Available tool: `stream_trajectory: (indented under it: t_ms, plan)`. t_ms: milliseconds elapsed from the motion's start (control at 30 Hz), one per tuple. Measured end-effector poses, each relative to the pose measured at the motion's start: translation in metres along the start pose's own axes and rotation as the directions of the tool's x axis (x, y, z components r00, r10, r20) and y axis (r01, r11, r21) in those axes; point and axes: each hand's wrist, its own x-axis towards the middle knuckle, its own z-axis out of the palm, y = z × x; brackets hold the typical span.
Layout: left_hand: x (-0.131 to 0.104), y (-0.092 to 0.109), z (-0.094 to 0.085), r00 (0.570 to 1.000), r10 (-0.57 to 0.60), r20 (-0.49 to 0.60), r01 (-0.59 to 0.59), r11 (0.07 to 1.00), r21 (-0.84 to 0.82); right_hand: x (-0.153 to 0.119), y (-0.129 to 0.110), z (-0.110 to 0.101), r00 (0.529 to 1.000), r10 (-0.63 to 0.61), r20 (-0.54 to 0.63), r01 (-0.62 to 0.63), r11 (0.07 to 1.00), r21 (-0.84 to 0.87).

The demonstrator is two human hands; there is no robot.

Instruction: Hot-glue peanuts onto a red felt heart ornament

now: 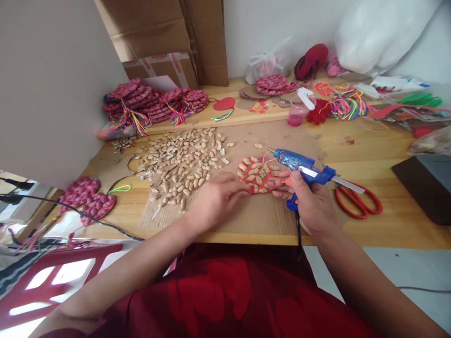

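Note:
In my right hand (312, 204) is a blue hot glue gun (294, 159), its nozzle pointing left and a clear glue stick (348, 184) poking out of the back. Below the nozzle lies a red disc (251, 189) with peanuts (259, 180) set over its face and a yellow cord loop at its top. The fingertips of my right hand reach its right edge. My left hand (220, 199) is at the disc's lower left edge, fingers pinched together; what they hold, if anything, is hidden. Many loose peanuts (190, 176) spread over the cardboard (239, 220) to the left.
Red-handled scissors (359, 202) lie right of the glue gun, near a dark box (426, 188). Pink decorated pieces with tassels (155, 105) are stacked at the back left. A pink cup (296, 115) and colourful threads (347, 103) stand behind. A black cable (88, 217) crosses the left side.

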Motion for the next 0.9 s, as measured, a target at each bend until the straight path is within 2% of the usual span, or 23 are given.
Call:
stream_trajectory:
  t_ms: [100, 233, 367, 900]
  plan:
    - [0.009, 0.014, 0.023, 0.996, 0.041, 0.083, -0.049, 0.994, 0.099, 0.001, 0.002, -0.001, 1.000, 0.005, -0.014, -0.005, 1.000, -0.005]
    - [0.020, 0.017, 0.034, 0.989, 0.000, 0.145, -0.034, 0.971, 0.235, 0.002, 0.004, -0.002, 1.000, -0.011, -0.011, 0.011, 1.000, -0.016]
    - [0.024, 0.015, 0.038, 0.991, 0.004, 0.136, -0.040, 0.965, 0.259, 0.003, 0.005, -0.002, 1.000, -0.023, -0.004, 0.023, 1.000, -0.007]
    - [0.022, 0.013, 0.038, 0.995, -0.014, 0.100, -0.004, 0.985, 0.173, 0.001, 0.004, -0.002, 1.000, -0.023, 0.014, 0.023, 1.000, 0.006]
